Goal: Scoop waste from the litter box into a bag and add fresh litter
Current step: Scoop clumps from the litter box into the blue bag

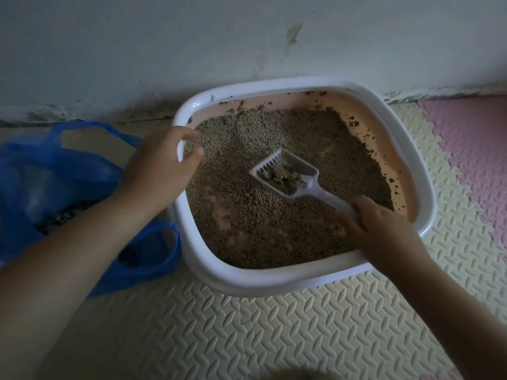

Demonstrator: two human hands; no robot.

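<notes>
— Two hands, that's all I use. What do you want to know?

— Where are you?

— I am on a foam floor mat (315, 333) with a bumpy pattern. Most of it is pale yellow, and there is a pink part (474, 149) on the right. A grey-white wall (192, 45) stands behind, with dirty marks low down.

— Where is the litter box?

— The litter box (277, 281) sits on the mat, close to the wall. It has a white rim and is pink inside, with brown litter (247, 223) in it.

— What are your hands doing?

— My right hand (381, 226) is closed tight around the handle of the white scoop (290, 174). The scoop has a clump of waste (282, 176) in it, above the litter. My left hand (162, 163) is half open with curled fingers, at the left rim. I can't tell if it touches. It holds nothing.

— And the bag?

— The blue bag (55, 176) lies open, just left of the box.

— Any words to read?

— I can't see any.
</notes>
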